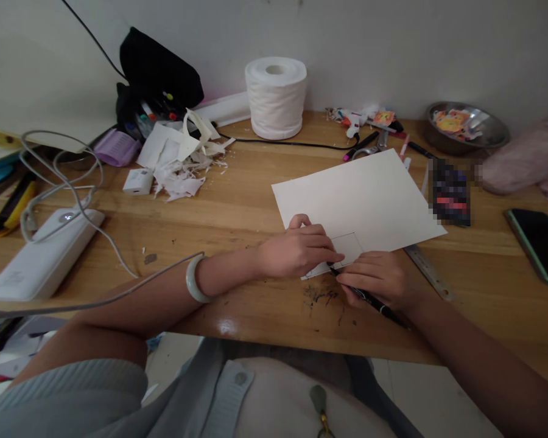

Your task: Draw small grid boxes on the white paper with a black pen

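Observation:
A white sheet of paper [360, 194] lies at a slant on the wooden table, with a thin dark rectangular outline near its lower left edge. My right hand [378, 278] holds a black pen [377, 304], its tip at the paper's lower edge. My left hand [304, 248] rests on the lower left part of the sheet, fingers bent and close together near the pen tip; a small dark thing shows under its fingertips, too hidden to name. A metal ruler [428, 272] sticks out from below the sheet on the right.
Behind stand a white tissue roll [276, 100], paper scraps [182, 161] and a metal bowl [468, 131]. A phone [541, 243] lies at the right. At the left are a white power bank [43, 255] and a cable crossing my left forearm. Black ink marks stain the front edge.

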{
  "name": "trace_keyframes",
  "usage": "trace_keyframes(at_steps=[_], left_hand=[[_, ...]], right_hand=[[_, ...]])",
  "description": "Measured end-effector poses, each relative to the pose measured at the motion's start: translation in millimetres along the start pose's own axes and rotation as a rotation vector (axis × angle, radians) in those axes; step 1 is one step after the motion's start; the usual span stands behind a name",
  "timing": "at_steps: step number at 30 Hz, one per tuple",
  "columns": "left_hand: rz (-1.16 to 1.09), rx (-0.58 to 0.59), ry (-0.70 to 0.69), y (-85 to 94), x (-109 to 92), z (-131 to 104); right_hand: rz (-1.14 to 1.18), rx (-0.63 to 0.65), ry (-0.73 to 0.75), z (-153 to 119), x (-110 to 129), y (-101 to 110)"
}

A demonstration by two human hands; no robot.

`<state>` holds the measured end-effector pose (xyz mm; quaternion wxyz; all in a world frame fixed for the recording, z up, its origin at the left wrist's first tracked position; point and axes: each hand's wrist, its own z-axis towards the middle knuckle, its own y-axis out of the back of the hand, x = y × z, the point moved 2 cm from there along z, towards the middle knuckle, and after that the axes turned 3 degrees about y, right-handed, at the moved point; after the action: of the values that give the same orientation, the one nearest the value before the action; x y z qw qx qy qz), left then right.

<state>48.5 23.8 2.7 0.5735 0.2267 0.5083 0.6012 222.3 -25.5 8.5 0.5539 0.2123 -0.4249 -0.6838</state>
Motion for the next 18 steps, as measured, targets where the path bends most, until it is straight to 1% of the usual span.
trace_keyframes(at_steps=[5, 9, 15, 18], left_hand=[[-0.011, 0.015, 0.000, -1.0, 0.6, 0.2], [-0.017, -0.008, -0.017, -1.4, 0.6, 0.3], [-0.022, -0.026, -0.018, -1.1, 0.0, 0.8], [-0.019, -0.014, -0.012, -1.2, 0.1, 0.7]], right_hand=[[-0.019, 0.016, 0.043, 2.1, 0.1, 1.3], [-0.048, 0.047, 0.093, 1.9, -0.3, 0.1], [-0.053, 0.027, 0.092, 1.0, 1.6, -1.3], [-0.041, 0.011, 0.107, 1.6, 2.9, 0.5]])
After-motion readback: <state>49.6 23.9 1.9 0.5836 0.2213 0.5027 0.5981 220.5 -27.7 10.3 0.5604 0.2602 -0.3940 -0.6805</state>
